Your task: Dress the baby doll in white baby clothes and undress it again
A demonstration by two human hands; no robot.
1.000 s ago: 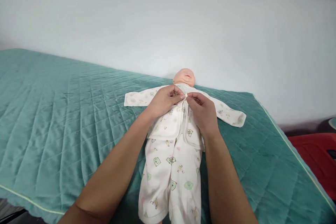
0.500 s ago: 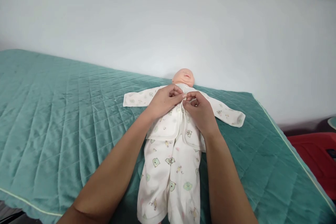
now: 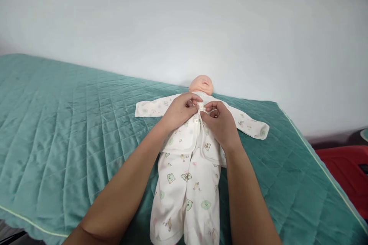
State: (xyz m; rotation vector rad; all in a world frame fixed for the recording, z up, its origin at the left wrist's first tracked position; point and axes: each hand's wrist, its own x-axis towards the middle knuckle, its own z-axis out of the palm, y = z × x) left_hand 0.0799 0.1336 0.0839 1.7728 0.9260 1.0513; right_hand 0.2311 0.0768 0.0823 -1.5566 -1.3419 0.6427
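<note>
A baby doll [image 3: 201, 83] lies on its back in a white printed jacket [image 3: 179, 141] and matching trousers [image 3: 171, 195]. Its sleeves stretch out to both sides. My left hand [image 3: 184, 110] rests on the chest, thumb and fingers pinching the jacket's front edge. Opposite it, my right hand [image 3: 219, 120] pinches the other front edge. Between my fingertips a small pale button [image 3: 201, 106] shows at the upper chest. Lower on the front sits another button [image 3: 196, 121]. Below it the jacket's two front edges spread apart.
A green quilted cover [image 3: 71, 141] with a pale piped edge lies under the doll. Behind it rises a white wall [image 3: 184, 26]. Something red [image 3: 342, 172] stands beyond the cover's right edge.
My left fingers have drawn back slightly from my right fingertips, and the upper button between them now shows. The doll stays in place.
</note>
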